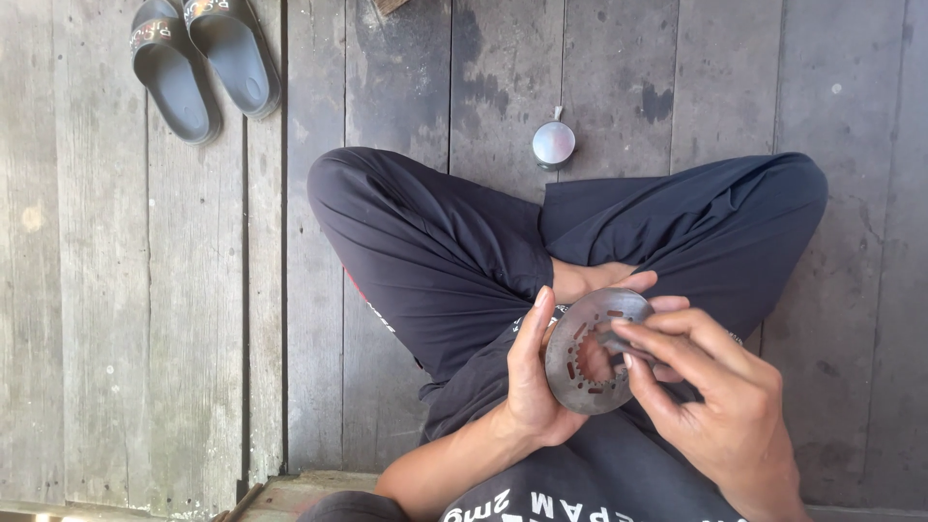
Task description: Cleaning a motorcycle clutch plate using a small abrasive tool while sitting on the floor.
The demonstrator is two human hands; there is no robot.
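Observation:
I sit cross-legged in dark trousers on a wooden plank floor. A round grey metal disc (577, 372) with a centre hole and several slots is held upright over my lap. My left hand (530, 377) grips the disc's left edge, thumb along the rim. My right hand (710, 396) reaches in from the right, its fingertips pressing on the disc's face near the centre hole, pinching a small dark piece I cannot make out.
A small round silver metal tin (553, 143) lies on the planks beyond my knees. A pair of grey slide sandals (205, 60) rests at the upper left. Weathered floorboards (116, 290) stretch to the left.

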